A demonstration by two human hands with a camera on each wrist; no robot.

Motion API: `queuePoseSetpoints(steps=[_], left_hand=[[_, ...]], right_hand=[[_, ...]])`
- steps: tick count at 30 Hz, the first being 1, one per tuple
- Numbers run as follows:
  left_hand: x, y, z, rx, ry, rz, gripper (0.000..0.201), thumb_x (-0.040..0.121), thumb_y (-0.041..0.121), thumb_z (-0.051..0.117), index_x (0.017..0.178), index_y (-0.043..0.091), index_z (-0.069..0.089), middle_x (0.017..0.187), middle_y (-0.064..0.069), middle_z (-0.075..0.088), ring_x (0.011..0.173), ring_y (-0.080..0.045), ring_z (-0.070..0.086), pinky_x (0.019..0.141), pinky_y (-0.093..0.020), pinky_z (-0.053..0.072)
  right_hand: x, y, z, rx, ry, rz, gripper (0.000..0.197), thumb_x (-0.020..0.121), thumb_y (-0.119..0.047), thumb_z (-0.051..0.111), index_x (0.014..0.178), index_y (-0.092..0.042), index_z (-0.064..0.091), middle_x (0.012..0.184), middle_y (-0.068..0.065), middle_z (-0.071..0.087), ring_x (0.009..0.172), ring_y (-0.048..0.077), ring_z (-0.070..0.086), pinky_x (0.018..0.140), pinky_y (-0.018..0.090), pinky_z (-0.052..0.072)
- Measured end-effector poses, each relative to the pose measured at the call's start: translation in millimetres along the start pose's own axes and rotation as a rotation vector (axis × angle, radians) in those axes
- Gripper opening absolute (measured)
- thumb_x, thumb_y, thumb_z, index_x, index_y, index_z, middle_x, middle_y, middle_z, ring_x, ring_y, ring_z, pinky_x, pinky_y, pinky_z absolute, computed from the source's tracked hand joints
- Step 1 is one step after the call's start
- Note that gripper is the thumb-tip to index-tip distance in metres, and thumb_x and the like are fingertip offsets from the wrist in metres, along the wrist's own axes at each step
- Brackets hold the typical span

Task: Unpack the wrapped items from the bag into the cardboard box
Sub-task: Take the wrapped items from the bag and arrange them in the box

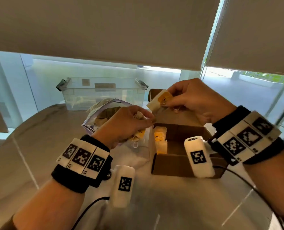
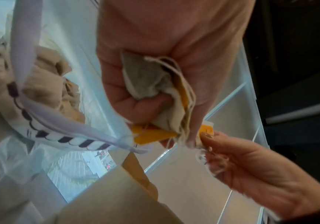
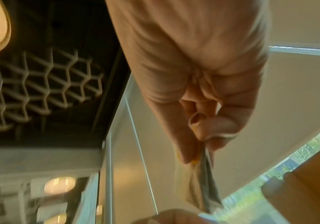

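My left hand [image 1: 144,120] hovers between the bag and the box and grips a bunch of cream cloth-wrapped items [image 2: 155,81] with yellow tags and strings. The clear plastic bag [image 1: 101,112] stands open behind it on the table, with more wrapped items inside. My right hand [image 1: 170,101] is raised over the box's far side and pinches one wrapped item [image 1: 160,99] by its yellow-tag end. That item [image 3: 203,181] hangs down from the pinch. The open cardboard box [image 1: 174,166] sits at centre right; wrapped items [image 1: 160,141] lie in its left end.
A clear plastic bin [image 1: 103,93] with latches stands at the table's far edge behind the bag. The box's lid flap [image 1: 176,115] stands up at the back. Cables run from both wrist cameras across the round table [image 1: 171,205]. Windows with lowered blinds lie beyond.
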State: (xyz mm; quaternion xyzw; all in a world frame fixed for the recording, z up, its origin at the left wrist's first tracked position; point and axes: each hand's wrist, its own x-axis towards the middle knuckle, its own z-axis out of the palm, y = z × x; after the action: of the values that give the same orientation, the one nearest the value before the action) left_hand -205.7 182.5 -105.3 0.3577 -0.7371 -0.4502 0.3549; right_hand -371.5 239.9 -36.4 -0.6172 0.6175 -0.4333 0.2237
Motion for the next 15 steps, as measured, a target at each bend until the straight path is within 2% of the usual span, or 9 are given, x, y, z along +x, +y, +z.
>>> queuePoseSetpoints(steps=[1,2,3,5,6,10,15], left_hand=[[-1,-2,1,0.116,-0.044,0.004,0.013,0.08,0.035,0.07,0.091,0.03,0.067,0.083,0.011,0.066,0.069,0.0,0.061,0.057,-0.011,0.049],[-2,-4,2,0.206,-0.099,-0.001,0.017,0.079,0.04,0.07,0.093,0.032,0.067,0.088,0.009,0.065,0.073,-0.003,0.061,0.061,-0.016,0.052],[-3,-4,4,0.254,-0.15,-0.021,0.02,0.078,0.042,0.07,0.096,0.033,0.067,0.087,0.008,0.063,0.068,-0.004,0.061,0.057,-0.02,0.052],[-6,-2,7,0.295,-0.215,-0.07,0.027,0.078,0.04,0.071,0.103,0.033,0.065,0.079,0.007,0.059,0.049,0.0,0.051,0.042,-0.014,0.04],[-7,-1,8,0.318,-0.233,-0.08,0.031,0.078,0.038,0.072,0.107,0.032,0.065,0.077,0.008,0.057,0.046,0.0,0.048,0.039,-0.011,0.036],[-6,0,12,0.373,-0.276,-0.11,0.047,0.078,0.037,0.072,0.121,0.032,0.055,0.084,0.009,0.054,0.054,-0.003,0.049,0.039,-0.011,0.035],[-7,0,12,0.321,-0.266,-0.124,0.049,0.078,0.032,0.073,0.123,0.03,0.055,0.081,0.01,0.057,0.048,-0.001,0.049,0.038,-0.009,0.036]], right_hand=[[0,-1,-4,-0.146,-0.043,0.013,0.01,0.077,-0.008,0.073,0.083,-0.014,0.068,0.076,0.001,0.067,0.056,0.006,0.06,0.051,0.012,0.049],[1,-1,-7,-0.265,-0.103,0.041,0.009,0.077,-0.011,0.073,0.081,-0.016,0.067,0.074,0.001,0.067,0.053,0.006,0.059,0.049,0.012,0.048],[2,-1,-10,-0.344,-0.178,0.087,0.008,0.077,-0.011,0.073,0.08,-0.016,0.066,0.072,0.003,0.068,0.051,0.006,0.06,0.048,0.012,0.048],[4,1,-12,-0.399,-0.336,0.215,0.008,0.078,-0.008,0.072,0.081,-0.011,0.065,0.071,0.007,0.071,0.052,0.009,0.064,0.05,0.015,0.052],[5,3,-12,-0.418,-0.4,0.272,0.008,0.078,-0.006,0.071,0.083,-0.008,0.065,0.073,0.01,0.072,0.056,0.012,0.066,0.053,0.018,0.055],[8,12,-1,-0.593,-0.585,0.421,0.008,0.08,-0.004,0.07,0.086,-0.006,0.065,0.083,0.013,0.072,0.067,0.017,0.069,0.063,0.022,0.058],[9,18,18,-0.681,-0.747,0.546,0.009,0.082,-0.001,0.067,0.082,-0.009,0.065,0.085,0.011,0.069,0.074,0.02,0.068,0.066,0.022,0.057]])
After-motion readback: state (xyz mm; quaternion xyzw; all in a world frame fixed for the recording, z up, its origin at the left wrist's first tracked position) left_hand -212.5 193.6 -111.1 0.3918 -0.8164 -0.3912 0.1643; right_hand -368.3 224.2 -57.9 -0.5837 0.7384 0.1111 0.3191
